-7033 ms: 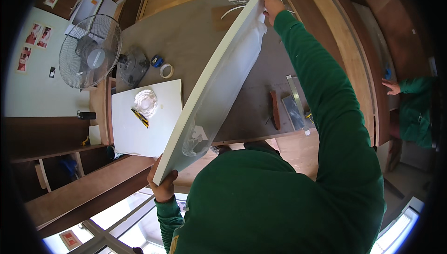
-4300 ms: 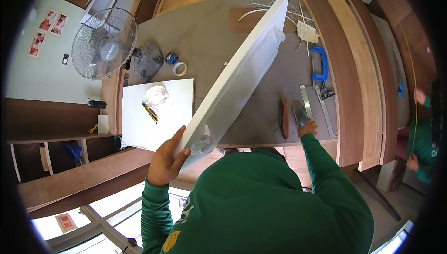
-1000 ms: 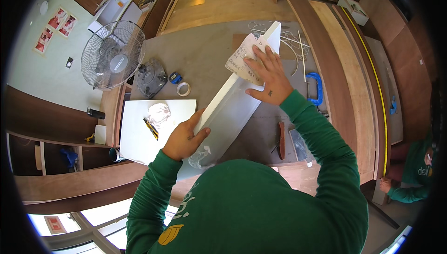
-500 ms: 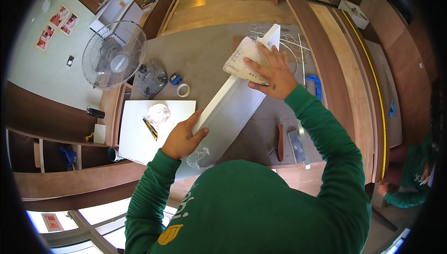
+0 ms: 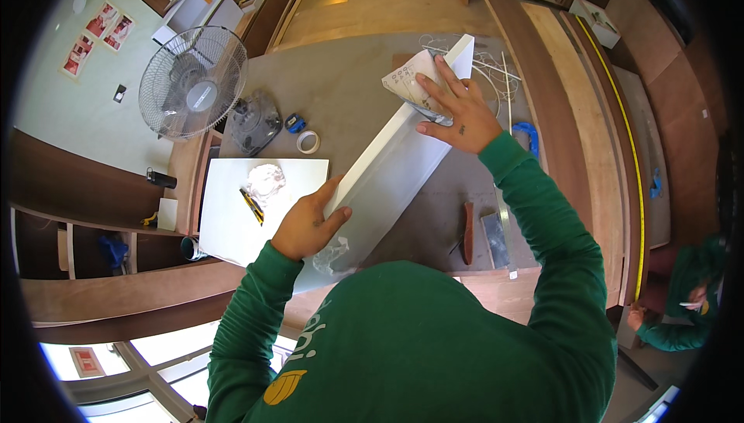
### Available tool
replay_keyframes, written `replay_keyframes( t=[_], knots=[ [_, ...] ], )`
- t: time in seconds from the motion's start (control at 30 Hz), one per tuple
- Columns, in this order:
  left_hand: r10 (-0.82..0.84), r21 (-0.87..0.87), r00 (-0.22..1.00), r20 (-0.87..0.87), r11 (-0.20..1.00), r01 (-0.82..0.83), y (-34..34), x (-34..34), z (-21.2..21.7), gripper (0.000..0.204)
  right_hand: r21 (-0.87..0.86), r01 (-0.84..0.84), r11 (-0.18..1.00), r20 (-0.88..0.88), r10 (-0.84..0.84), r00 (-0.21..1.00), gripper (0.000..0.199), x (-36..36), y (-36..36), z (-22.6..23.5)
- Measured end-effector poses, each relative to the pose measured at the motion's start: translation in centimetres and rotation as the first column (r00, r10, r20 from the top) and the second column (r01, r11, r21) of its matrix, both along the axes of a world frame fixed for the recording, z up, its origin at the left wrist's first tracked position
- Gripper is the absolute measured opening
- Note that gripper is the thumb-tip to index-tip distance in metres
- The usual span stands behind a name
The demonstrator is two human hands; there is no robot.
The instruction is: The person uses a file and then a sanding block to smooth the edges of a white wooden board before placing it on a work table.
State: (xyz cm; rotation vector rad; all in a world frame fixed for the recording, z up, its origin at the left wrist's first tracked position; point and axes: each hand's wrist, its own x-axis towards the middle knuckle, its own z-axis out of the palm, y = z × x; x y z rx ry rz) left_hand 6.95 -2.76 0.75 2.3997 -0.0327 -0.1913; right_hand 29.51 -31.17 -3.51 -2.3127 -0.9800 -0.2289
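Note:
A long white board (image 5: 403, 161) stands on edge, slanting from near my body to the far right. My left hand (image 5: 308, 223) is closed around its near part, thumb on one face and fingers over the other side. Toward the far end, my right hand (image 5: 463, 113) holds a sheet of sandpaper (image 5: 409, 80) bent over the board's narrow top edge. The right fingers are stretched over the sheet, with the thumb lower against it. Crumpled clear film (image 5: 333, 255) clings to the board's near lower part.
Left on the table lie a white panel (image 5: 221, 190), utility knife (image 5: 252, 206), crumpled white wad (image 5: 265, 181), tape roll (image 5: 308, 142) and blue tape measure (image 5: 294, 122). A fan (image 5: 194, 82) stands beyond. Right are a brush (image 5: 468, 233), blue clamp (image 5: 529, 139), long planks (image 5: 558, 113) and another person (image 5: 682, 299).
My right hand and the sandpaper have shifted slightly toward the board's far end, and the sheet's loose part looks more folded. My left hand keeps its grip. The view has tilted a little.

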Motion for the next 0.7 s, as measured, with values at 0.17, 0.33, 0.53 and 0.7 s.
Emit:
replay_keyframes(
  t=[0.17,0.33,0.53,0.7],
  knots=[
    [0.007,-0.02,1.0,0.004,1.0,-0.007,-0.4,-0.1,0.0,0.062,0.063,-0.046,0.997,0.158,0.035,0.987,0.072,0.5,0.6,-1.6],
    [0.002,-0.017,0.998,0.063,1.0,-0.001,-0.3,0.0,-0.6,0.063,0.078,0.02,0.997,0.168,-0.033,0.985,0.051,1.1,-0.3,-2.6],
    [-0.047,0.052,0.998,-0.033,0.997,0.048,-0.4,0.2,0.2,0.08,0.071,0.102,0.992,0.179,-0.113,0.977,0.051,-0.5,0.2,-3.2],
    [0.017,0.072,0.977,-0.211,0.997,-0.002,-0.7,0.5,1.2,0.083,-0.052,-0.079,0.995,0.318,0.092,0.944,0.061,-8.1,2.8,-2.2]
  ],
)
